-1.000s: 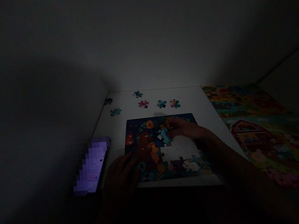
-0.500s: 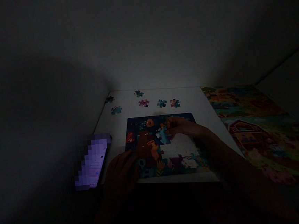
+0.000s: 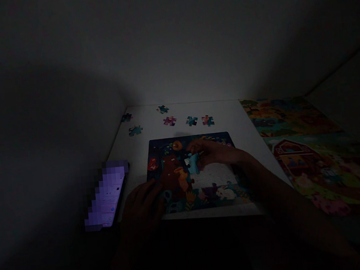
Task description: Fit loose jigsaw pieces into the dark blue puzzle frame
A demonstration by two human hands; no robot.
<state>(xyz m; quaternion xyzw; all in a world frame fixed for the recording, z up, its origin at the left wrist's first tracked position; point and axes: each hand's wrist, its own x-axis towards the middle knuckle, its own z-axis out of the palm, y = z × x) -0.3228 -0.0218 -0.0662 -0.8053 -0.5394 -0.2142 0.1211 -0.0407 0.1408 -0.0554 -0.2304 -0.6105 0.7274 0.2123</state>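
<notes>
A partly filled jigsaw puzzle [image 3: 170,171] with a brown bear lies on the white table [image 3: 157,132], with a bare light gap right of its middle. My right hand [image 3: 208,151] reaches over it from the right, fingers pinched on a light-blue puzzle piece [image 3: 193,163]. That piece is at the gap's left end, beside the bear; whether it is seated flat I cannot tell. On the puzzle's lower left edge rests my left hand [image 3: 143,201], dim, its fingers stretched out and holding nothing visible.
Several loose puzzle pieces lie along the back, among them a pink-purple piece [image 3: 169,120] and a teal piece [image 3: 192,121]. A lit phone [image 3: 114,195] is at the left edge. Farm and animal picture sheets [image 3: 315,173] spread on the right. A pale wall [image 3: 177,68] stands behind.
My right hand has shifted a little left, and its fingers now cover the upper part of the blue piece. My left hand stays on the puzzle's edge. The whole view has shifted slightly.
</notes>
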